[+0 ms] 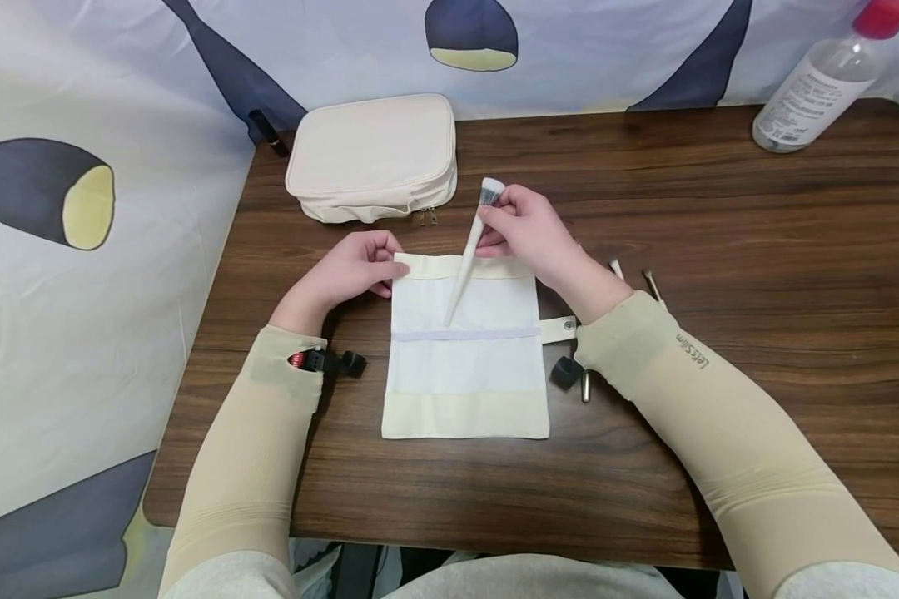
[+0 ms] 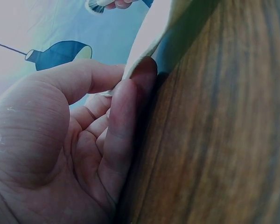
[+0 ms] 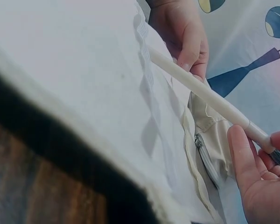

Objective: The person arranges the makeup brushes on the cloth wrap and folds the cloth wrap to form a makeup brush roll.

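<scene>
A cream fabric brush roll (image 1: 464,366) lies unfolded on the table, with a pale elastic band (image 1: 464,334) across its middle and a snap strap (image 1: 558,329) at its right side. My left hand (image 1: 355,270) pinches the roll's upper left edge between thumb and fingers. In my right hand (image 1: 524,229) a white makeup brush (image 1: 466,262) is held near its bristle end, bristles up and handle slanting down to the left. The handle tip is at the band in the right wrist view; whether it is under the band I cannot tell.
A cream zipped cosmetic bag (image 1: 374,154) stands behind the roll, with a black tube (image 1: 268,133) at its left. Several small brushes, one a thin brush (image 1: 652,284), lie partly hidden under the right forearm. A clear bottle with a red cap (image 1: 812,96) is at the back right.
</scene>
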A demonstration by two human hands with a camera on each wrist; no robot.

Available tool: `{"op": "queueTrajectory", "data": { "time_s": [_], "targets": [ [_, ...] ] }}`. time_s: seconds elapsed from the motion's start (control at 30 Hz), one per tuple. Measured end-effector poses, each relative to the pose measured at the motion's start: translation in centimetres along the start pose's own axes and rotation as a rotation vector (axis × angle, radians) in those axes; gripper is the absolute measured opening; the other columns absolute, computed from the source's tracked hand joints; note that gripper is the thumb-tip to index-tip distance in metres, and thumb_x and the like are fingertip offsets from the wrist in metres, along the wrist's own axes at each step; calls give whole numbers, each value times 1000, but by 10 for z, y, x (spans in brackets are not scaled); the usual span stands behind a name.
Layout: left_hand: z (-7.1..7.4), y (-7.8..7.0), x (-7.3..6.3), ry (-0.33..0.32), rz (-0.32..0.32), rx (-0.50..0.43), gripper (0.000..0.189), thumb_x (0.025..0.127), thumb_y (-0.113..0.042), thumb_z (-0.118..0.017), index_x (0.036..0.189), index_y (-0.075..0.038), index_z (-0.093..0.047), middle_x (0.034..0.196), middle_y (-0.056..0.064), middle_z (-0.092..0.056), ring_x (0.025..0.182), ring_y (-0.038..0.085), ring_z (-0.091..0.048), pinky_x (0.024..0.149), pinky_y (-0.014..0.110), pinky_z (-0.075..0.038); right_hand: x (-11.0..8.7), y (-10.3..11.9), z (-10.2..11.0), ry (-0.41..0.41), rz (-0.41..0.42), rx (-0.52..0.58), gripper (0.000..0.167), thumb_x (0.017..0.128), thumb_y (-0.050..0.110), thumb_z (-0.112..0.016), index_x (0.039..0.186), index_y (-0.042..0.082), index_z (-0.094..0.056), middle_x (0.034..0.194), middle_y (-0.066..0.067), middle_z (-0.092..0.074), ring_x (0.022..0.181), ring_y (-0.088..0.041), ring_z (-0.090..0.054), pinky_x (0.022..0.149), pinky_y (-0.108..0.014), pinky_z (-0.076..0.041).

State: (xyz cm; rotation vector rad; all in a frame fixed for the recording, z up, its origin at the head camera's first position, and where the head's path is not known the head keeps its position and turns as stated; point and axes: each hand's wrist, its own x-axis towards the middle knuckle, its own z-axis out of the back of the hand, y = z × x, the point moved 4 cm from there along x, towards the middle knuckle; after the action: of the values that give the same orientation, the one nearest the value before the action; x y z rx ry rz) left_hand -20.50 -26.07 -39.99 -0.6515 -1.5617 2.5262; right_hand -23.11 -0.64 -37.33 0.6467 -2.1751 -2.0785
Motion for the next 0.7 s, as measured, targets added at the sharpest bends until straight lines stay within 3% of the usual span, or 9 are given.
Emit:
{"op": "queueTrajectory", "data": {
  "time_s": [0.7],
  "targets": [
    [0, -1, 0, -2, 7, 7, 9, 96, -7, -68, 98, -2, -60, 72, 3, -60, 68, 13, -63, 62, 28, -62, 4, 3, -8, 8, -4, -18, 13, 107, 12, -56, 114, 1, -53, 99, -15, -68, 78, -19, -72, 80, -36, -65]
  ]
}}
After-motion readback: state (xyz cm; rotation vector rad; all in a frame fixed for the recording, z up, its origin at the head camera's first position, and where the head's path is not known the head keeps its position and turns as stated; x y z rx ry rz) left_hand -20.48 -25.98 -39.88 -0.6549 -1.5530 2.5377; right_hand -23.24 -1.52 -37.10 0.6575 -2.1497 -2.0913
